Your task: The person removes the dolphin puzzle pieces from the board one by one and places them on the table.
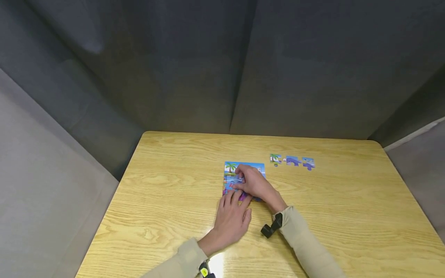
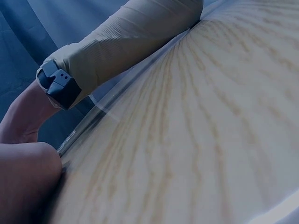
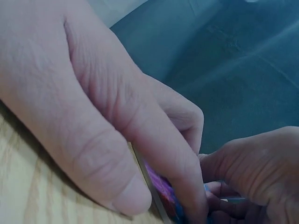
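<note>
A small colourful jigsaw puzzle (image 1: 245,168) with a palm tree picture lies in the middle of the wooden table (image 1: 167,181). My right hand (image 1: 253,182) covers most of it. In the right wrist view its thumb and a finger (image 3: 184,186) pinch the puzzle's edge (image 3: 161,189). My left hand (image 1: 230,218) lies flat on the table, and its straight fingers touch the puzzle's near edge. In the left wrist view only the heel of that hand (image 2: 23,182) shows, beside my right sleeve (image 2: 126,42).
Three loose puzzle pieces (image 1: 292,161) lie in a row at the back right of the table. Dark grey curtains close in the back and sides. A black wrist camera (image 1: 272,227) hangs under my right wrist.
</note>
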